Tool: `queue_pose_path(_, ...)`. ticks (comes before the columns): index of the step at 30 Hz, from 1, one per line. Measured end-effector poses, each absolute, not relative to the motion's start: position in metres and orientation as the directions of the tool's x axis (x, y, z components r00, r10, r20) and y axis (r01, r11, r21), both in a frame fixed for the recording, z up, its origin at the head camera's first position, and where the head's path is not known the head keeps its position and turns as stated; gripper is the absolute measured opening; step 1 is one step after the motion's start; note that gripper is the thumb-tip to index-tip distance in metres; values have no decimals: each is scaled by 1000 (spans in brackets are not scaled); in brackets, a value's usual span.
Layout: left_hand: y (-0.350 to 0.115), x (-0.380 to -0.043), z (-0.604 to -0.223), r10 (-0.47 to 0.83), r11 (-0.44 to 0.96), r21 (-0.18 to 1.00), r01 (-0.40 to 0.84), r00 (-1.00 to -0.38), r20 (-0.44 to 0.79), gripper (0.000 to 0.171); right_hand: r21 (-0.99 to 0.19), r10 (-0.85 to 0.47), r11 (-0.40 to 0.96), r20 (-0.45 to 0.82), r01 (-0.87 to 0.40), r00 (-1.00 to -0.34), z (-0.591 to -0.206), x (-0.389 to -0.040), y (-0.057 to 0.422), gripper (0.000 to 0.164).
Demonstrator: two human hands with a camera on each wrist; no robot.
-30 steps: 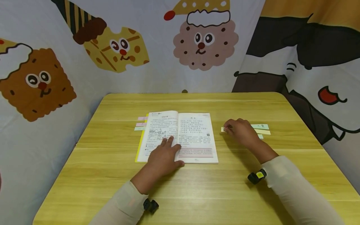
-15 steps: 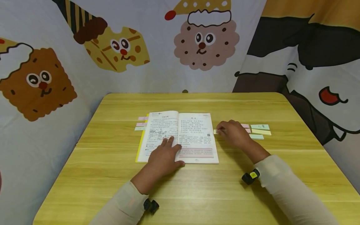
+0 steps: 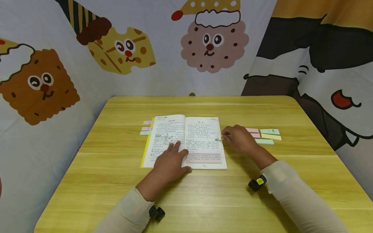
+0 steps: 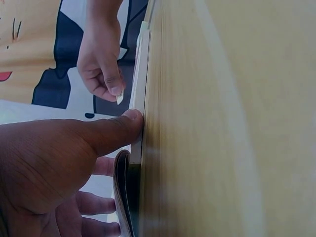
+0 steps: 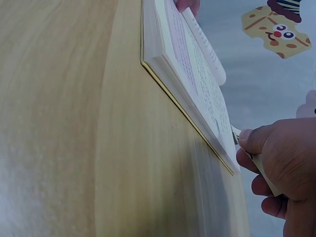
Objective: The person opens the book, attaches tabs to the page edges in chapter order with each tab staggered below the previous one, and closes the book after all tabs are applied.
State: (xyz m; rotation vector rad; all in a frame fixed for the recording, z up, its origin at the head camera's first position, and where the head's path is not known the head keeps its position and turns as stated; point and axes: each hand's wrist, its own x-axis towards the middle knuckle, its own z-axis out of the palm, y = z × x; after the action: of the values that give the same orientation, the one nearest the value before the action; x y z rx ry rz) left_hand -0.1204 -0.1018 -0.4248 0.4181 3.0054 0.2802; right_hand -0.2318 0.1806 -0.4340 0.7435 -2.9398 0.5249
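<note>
An open book (image 3: 202, 147) of printed pages lies on the table. My left hand (image 3: 170, 163) rests on its left page and gutter with fingers spread, the thumb at the book's lower edge. Beside the right page's outer edge, my right hand (image 3: 240, 139) pinches a pale yellow paper strip (image 3: 220, 137) between thumb and fingers. In the right wrist view the strip (image 5: 261, 170) runs under the palm, its tip at the page edge; whether it touches the page I cannot tell. Past the left edge of the book stick pink tabs (image 3: 148, 122) and a green tab (image 3: 145, 133).
Right of my right hand lie two pink strips (image 3: 252, 130), a green strip (image 3: 269, 131), a yellow strip (image 3: 271, 137) and a pale green strip (image 3: 264, 141). The wooden table (image 3: 186, 200) meets a cartoon-printed curtain (image 3: 166, 81) at the back.
My right hand has moved left with the yellow strip, from the loose strips to the book's right page edge, uncovering the pink strips. The left hand has stayed on the book.
</note>
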Motion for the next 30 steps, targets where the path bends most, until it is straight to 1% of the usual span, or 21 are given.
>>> queue_pose_path(13, -101, -121, -425, 277, 949, 184, 257, -957, -89, 66, -293, -458, 832, 116, -471, -881, -438, -232, 172, 15)
queue_pose_path(24, -102, -121, -425, 289, 943, 187, 273, -956, -59, 65, -285, -463, 835, 101, -471, -881, -440, -231, 167, 14)
queue_pose_path(30, -103, -121, -425, 284, 946, 184, 268, -956, -66, 66, -281, -472, 830, 107, -482, -875, -441, -231, 166, 13)
